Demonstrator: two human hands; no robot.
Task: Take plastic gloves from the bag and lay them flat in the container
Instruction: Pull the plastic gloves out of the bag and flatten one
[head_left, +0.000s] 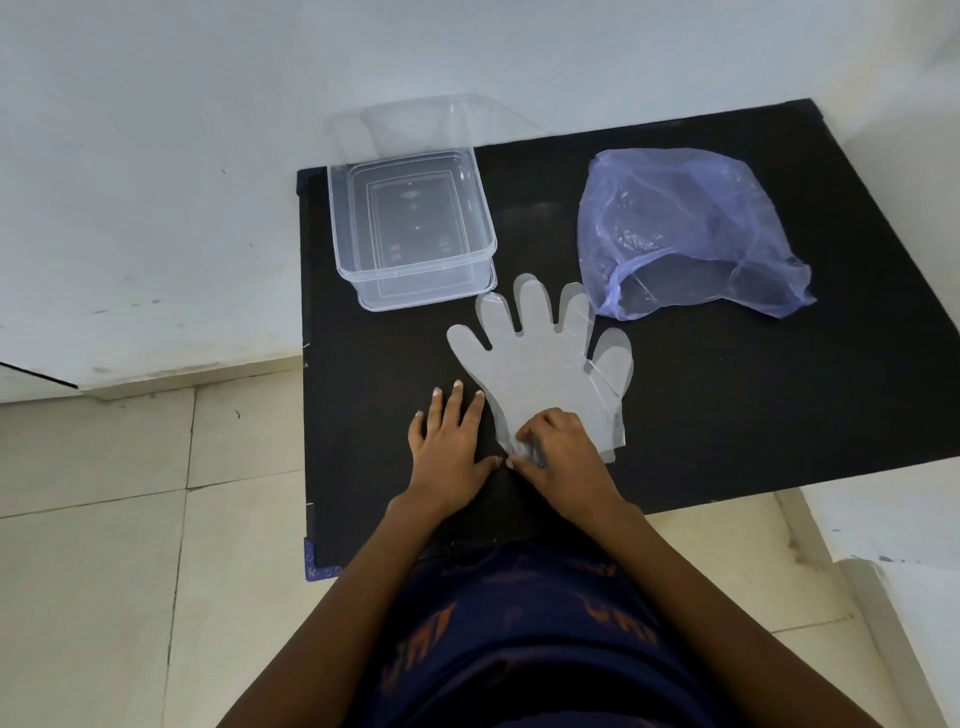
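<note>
Clear plastic gloves (540, 358) lie stacked and spread flat on the black table top (701, 431), fingers pointing away from me. My right hand (558, 454) pinches the crumpled cuff at their near edge. My left hand (449, 441) rests flat on the table just left of the cuff, fingers apart, holding nothing. The clear rectangular container (410, 223) stands at the table's far left, nothing visible inside. A translucent blue bag (685, 228) sits at the far right, its mouth facing me, with more clear plastic faintly showing inside.
A clear lid (405, 127) leans behind the container against the white wall (156, 182). The table's left edge is close to my left hand, with tiled floor (104, 571) below. A white surface (909, 545) stands at the right.
</note>
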